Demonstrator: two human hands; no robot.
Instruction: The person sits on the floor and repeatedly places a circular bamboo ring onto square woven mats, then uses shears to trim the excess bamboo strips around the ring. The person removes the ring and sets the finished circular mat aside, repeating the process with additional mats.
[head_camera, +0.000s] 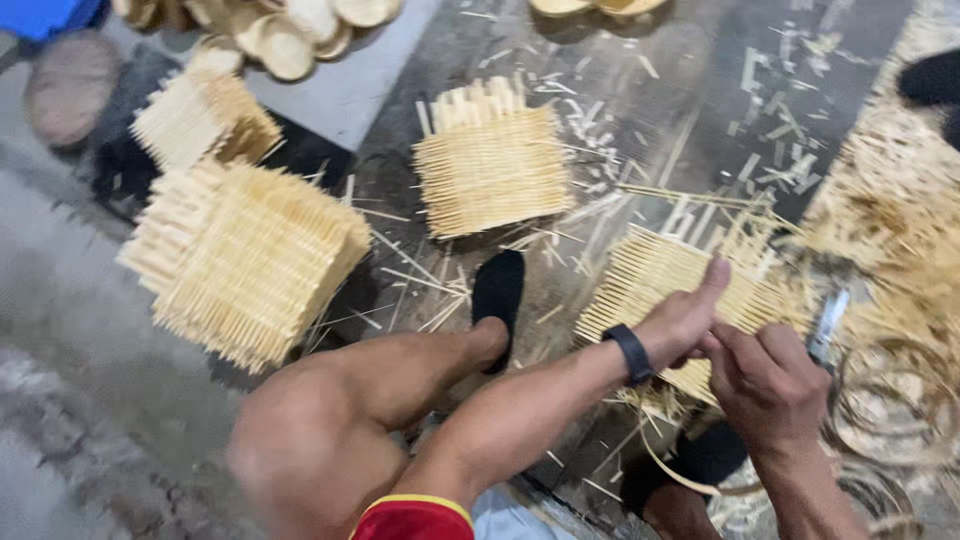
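Here both hands work one woven mat of pale bamboo strips (660, 285) lying on the floor (640, 110) in front of the person. Left hand (680, 320), black wristband (631, 352) on the wrist, fingers curled shut around the mat's near edge, thumb sticking up over the weave. Right hand (765, 380) just beside it, touching, fingers closed on the same edge; what exactly they pinch is hidden by the knuckles. A knife blade (828, 325) shows just past the right fingers, handle not visible, cannot tell if it is held. Loose curved strip (665, 470) hangs below both hands. Beyond the fingers, well apart, a second finished mat stack (492, 165); far to the left of the left fingers a thick big stack (245, 260) and another smaller stack (200, 118) behind it. Round woven discs (285, 30) at the top edge. Coiled strip rings (895, 400) right of the right fingers, shavings pile (890, 210) above them. Black-socked foot (498, 292) left of the left fingers, bare knee (310, 430) near the camera.
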